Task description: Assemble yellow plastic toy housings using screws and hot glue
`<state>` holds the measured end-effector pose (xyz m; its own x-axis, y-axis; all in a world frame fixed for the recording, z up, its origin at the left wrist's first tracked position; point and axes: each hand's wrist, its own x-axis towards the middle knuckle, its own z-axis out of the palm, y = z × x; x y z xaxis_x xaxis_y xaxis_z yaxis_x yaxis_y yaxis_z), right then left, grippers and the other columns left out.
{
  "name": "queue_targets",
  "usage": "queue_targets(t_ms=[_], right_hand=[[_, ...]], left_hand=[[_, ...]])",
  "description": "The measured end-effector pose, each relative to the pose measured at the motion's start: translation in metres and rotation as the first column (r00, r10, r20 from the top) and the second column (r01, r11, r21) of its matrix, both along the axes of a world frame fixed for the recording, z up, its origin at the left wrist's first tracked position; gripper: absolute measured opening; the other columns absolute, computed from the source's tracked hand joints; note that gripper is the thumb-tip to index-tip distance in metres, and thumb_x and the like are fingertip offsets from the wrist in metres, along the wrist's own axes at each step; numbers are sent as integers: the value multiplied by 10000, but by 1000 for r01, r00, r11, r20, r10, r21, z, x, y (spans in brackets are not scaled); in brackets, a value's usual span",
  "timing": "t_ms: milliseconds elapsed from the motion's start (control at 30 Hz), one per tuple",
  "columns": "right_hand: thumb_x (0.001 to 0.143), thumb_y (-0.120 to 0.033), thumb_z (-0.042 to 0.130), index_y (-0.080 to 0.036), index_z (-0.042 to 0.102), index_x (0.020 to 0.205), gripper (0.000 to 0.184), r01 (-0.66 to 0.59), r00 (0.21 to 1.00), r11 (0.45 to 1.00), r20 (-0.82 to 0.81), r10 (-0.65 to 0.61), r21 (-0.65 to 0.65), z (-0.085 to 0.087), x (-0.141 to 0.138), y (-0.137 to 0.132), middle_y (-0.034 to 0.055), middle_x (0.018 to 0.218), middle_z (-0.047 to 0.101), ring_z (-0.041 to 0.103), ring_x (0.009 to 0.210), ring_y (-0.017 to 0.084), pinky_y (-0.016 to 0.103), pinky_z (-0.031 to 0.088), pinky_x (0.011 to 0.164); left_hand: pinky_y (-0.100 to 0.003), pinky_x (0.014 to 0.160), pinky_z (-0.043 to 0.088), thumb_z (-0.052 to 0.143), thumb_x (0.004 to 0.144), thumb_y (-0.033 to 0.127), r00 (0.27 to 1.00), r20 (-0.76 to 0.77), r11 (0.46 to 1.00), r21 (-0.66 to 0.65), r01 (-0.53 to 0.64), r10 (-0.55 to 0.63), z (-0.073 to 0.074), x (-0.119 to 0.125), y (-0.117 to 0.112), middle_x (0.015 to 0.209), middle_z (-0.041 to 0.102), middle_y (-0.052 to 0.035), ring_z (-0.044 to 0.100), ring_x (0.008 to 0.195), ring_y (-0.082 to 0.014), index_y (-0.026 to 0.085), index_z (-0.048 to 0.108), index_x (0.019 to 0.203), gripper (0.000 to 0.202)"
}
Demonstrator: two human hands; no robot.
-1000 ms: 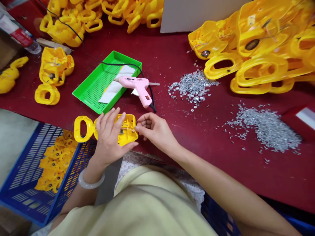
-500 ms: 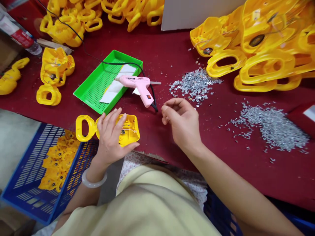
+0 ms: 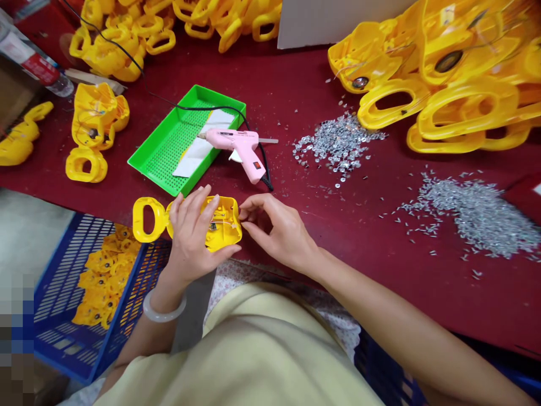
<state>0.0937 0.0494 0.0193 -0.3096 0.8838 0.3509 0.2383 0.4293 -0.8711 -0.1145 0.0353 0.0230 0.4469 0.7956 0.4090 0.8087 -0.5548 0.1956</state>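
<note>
A yellow plastic housing half (image 3: 226,238) with a looped handle lies hollow side up at the table's front edge, wires and small parts inside. My left hand (image 3: 192,234) lies across its middle and grips it, fingers over the far side and thumb along the near side. At the housing's right end is my right hand (image 3: 276,230), its fingertips pinched together close to the rim. Whatever sits between those fingertips is too small to make out. Just beyond the hands, a pink glue gun (image 3: 243,148) rests partly over a green tray (image 3: 158,169).
Small silvery discs (image 3: 338,144) and a heap of screws (image 3: 486,217) lie to the right. Stacked yellow housings (image 3: 465,113) stand behind them. A blue crate (image 3: 63,316) holding yellow parts is below the table's left edge. A black cord (image 3: 169,103) crosses the tray.
My right hand has moved left from near the discs to the housing's right end, fingers still pinched. My left hand keeps its hold on the housing.
</note>
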Motion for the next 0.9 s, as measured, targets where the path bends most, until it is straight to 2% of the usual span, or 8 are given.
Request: queue_targets(t_ms=[267, 467, 667, 733, 833, 900], right_hand=[[915, -128, 500, -192, 526, 1011, 118, -89, 992, 984, 100, 74, 154, -3, 1, 4, 45, 911, 628, 561, 807, 143, 278, 497, 699], [951, -173, 444, -189, 524, 988, 91, -90, 979, 941, 203, 23, 327, -5, 1, 7, 49, 840, 627, 545, 773, 163, 295, 486, 684], [943, -169, 405, -189, 528, 940, 125, -73, 967, 959, 254, 2, 273, -6, -2, 3, 49, 820, 612, 525, 743, 160, 290, 455, 651], [920, -146, 408, -193, 528, 924, 128, -12, 957, 965, 282, -65, 263, -7, -2, 3, 47, 819, 616, 524, 743, 164, 286, 434, 631], [866, -96, 432, -193, 531, 934, 154, 201, 905, 947, 323, -277, 249, -9, 3, 4, 49, 820, 623, 537, 750, 175, 294, 413, 627], [831, -82, 458, -186, 537, 966, 187, 312, 859, 924, 349, -374, 223, -9, 7, 6, 48, 806, 624, 548, 744, 185, 306, 409, 634]], left_hand=[[-571, 1148, 246, 619, 795, 657, 1000, 8, 1000, -15, 26, -26, 4, 0, 3, 1452, 474, -196, 442, 1356, -345, 213, 377, 1438, 818], [-575, 1147, 245, 628, 789, 654, 1000, 10, 1000, -14, 28, -28, 3, 0, 2, 1452, 473, -203, 450, 1351, -349, 219, 398, 1424, 804], [-565, 1150, 245, 612, 793, 661, 1000, 9, 1000, -20, 23, -22, 4, 1, 3, 1464, 465, -185, 442, 1362, -346, 239, 376, 1436, 804], [-563, 1151, 244, 626, 782, 661, 1000, 11, 1000, -18, 24, -24, 4, 1, 3, 1462, 468, -185, 442, 1362, -346, 237, 379, 1435, 816], [-566, 1149, 247, 651, 769, 651, 1000, 9, 1000, -15, 26, -26, 4, 1, 3, 1453, 476, -190, 446, 1358, -345, 233, 388, 1427, 823], [-570, 1148, 250, 659, 767, 643, 1000, 6, 999, -13, 29, -29, 4, 1, 3, 1447, 481, -195, 452, 1353, -346, 226, 392, 1423, 822]])
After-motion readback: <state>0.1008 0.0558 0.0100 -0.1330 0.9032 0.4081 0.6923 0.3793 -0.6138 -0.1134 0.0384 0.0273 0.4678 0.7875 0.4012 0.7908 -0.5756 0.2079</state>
